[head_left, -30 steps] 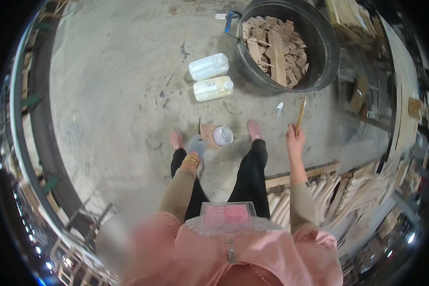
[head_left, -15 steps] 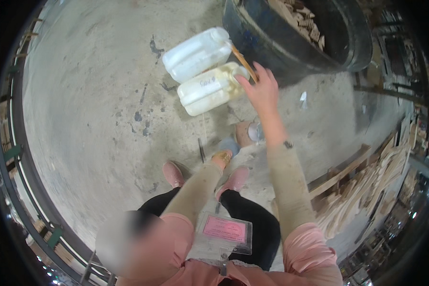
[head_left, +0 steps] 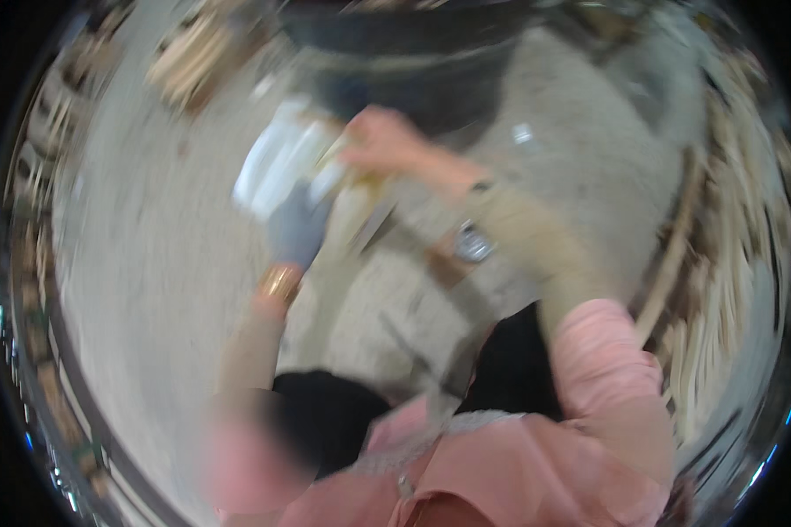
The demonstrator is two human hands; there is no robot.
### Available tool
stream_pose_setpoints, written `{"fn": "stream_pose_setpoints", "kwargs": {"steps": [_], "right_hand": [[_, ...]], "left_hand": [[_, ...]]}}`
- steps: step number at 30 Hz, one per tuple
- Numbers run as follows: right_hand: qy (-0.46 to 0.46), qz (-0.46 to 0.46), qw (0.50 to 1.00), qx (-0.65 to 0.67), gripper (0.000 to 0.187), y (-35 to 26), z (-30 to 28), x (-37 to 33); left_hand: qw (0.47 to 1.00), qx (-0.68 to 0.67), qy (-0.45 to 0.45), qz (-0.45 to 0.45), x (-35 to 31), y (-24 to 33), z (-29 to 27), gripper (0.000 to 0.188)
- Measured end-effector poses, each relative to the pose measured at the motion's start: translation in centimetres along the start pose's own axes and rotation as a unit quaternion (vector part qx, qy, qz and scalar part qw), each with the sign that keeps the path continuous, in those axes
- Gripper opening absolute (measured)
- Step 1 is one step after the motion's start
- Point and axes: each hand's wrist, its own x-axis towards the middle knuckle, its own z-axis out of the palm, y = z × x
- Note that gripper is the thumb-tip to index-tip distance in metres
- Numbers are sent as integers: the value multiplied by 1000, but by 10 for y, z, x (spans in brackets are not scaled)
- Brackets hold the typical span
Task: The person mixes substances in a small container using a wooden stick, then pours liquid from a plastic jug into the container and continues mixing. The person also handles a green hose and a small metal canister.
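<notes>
The whole view is smeared by motion, so read the details with care.

At the far left, blurred racks of pale wood (head_left: 39,220) curve along the rim, with another heap of wooden pieces (head_left: 193,57) in the upper left of the frame. The grey concrete floor (head_left: 141,263) fills the space between them and you.

Left of centre, your left hand (head_left: 297,230) wears a grey glove with a gold-coloured bangle (head_left: 281,283) at the wrist. It reaches up toward the white plastic jug (head_left: 277,162), which lies on the floor in the upper left of centre. The glove overlaps the jug's lower right edge, but the blur hides whether that grip is spread or pressed together, so you cannot tell.

Just right of the jug, your bare right hand (head_left: 387,145) sits at upper centre, its fingers near the jug's right end and over a pale tan jug (head_left: 347,228) that runs down below it. Whether this grip is closed on anything cannot be told either.

Above both hands lies the dark round tub (head_left: 413,53) at the top edge. Lower, right of centre, a small round shiny object (head_left: 473,244) rests on the floor beside your right forearm. At the far right, stacked wooden slats (head_left: 721,263) line the rim.
</notes>
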Motion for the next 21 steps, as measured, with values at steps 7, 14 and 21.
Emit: {"fn": "stream_pose_setpoints", "kwargs": {"steps": [7, 14, 21], "right_hand": [[137, -55, 989, 21, 43, 17, 6, -62], [217, -6, 974, 69, 52, 25, -98, -93], [151, 436, 887, 23, 62, 198, -65, -302]], "left_hand": [[990, -109, -31, 82, -27, 10, 25, 29], [971, -189, -52, 135, -11, -24, -6, 32], [952, -153, -230, 133, -40, 58, -4, 34]]}}
